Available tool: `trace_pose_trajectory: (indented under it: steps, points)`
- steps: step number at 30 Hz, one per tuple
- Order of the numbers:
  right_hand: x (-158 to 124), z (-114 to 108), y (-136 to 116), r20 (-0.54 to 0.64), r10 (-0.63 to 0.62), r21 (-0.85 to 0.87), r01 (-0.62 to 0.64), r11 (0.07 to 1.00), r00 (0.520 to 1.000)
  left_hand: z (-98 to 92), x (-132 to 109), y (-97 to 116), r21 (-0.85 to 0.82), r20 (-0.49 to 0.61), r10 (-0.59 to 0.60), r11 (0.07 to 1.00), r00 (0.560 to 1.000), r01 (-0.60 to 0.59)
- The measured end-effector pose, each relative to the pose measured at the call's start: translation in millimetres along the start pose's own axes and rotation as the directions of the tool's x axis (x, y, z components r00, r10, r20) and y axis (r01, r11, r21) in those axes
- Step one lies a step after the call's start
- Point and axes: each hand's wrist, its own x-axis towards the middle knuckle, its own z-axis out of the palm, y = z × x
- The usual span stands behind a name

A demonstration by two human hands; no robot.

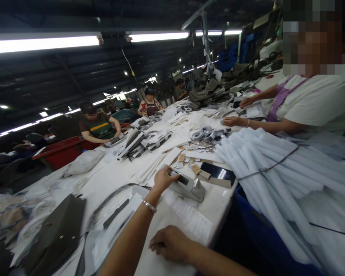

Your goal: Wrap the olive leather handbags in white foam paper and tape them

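My left hand (pixel 164 178), with a bracelet at its wrist, has its thumb and fingers closed on the back part of a grey tape dispenser (pixel 186 189). The dispenser stands on the white table (pixel 143 168) near its right edge. Lower down, my right hand (pixel 170 243) hovers over the near table with its fingers curled in; what they hold, if anything, is hidden. White translucent packaging (pixel 192 218) lies between the right hand and the dispenser. Beyond the dispenser is a black phone (pixel 217 171), beside brown card tags (pixel 197 169).
A dark olive bag (pixel 56 230) and clear plastic lie at left. White foam tubes (pixel 264 161), tied with a strap, fill a blue bin (pixel 253 218) at right. A co-worker in a purple apron (pixel 281 96) works close by; others stand across the table around grey straps (pixel 146 142).
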Motion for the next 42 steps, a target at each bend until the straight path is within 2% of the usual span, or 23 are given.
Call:
trace_pose_trajectory:
  steps: [6,9,12,14,20,24,27,36,39,42]
  points:
    - [-1,-4,-6,-0.005,-0.006,-0.043,0.006,0.999,1.000,-4.7,0,13,0.067,0.041,0.024,0.997,0.999,-0.027]
    - [-2,-4,-4,-0.009,-0.022,-0.043,0.022,0.999,1.000,-14.0,11,16,0.072,0.150,0.051,0.995,0.987,-0.063]
    - [-2,-3,-2,-0.008,-0.020,-0.048,0.020,0.999,1.000,-23.7,25,11,0.027,0.304,0.070,0.996,0.950,-0.082]
    - [-2,-3,-1,-0.008,-0.022,-0.055,0.021,0.998,1.000,-27.5,34,7,0.007,0.369,0.075,0.996,0.926,-0.084]
    - [-2,-1,2,-0.007,-0.049,-0.058,0.048,0.997,0.999,-32.1,43,9,-0.005,0.373,0.113,0.993,0.921,-0.120]
    - [-3,-1,3,-0.014,-0.047,-0.057,0.046,0.997,0.999,-38.2,43,9,-0.096,0.436,0.151,0.988,0.887,-0.121]
    - [-4,-1,3,-0.015,-0.042,-0.064,0.041,0.997,0.999,-39.8,42,4,-0.189,0.489,0.150,0.980,0.860,-0.063]
    - [-3,-2,2,0.014,-0.028,-0.042,0.029,0.999,1.000,-38.8,38,-2,-0.376,0.560,0.126,0.919,0.819,0.116]
    - [-3,-3,1,0.017,-0.027,-0.032,0.028,0.999,0.999,-38.6,37,1,-0.405,0.552,0.107,0.902,0.827,0.153]
    - [-2,-4,0,0.016,-0.018,-0.018,0.018,1.000,1.000,-42.0,41,9,-0.446,0.482,0.096,0.882,0.871,0.149]
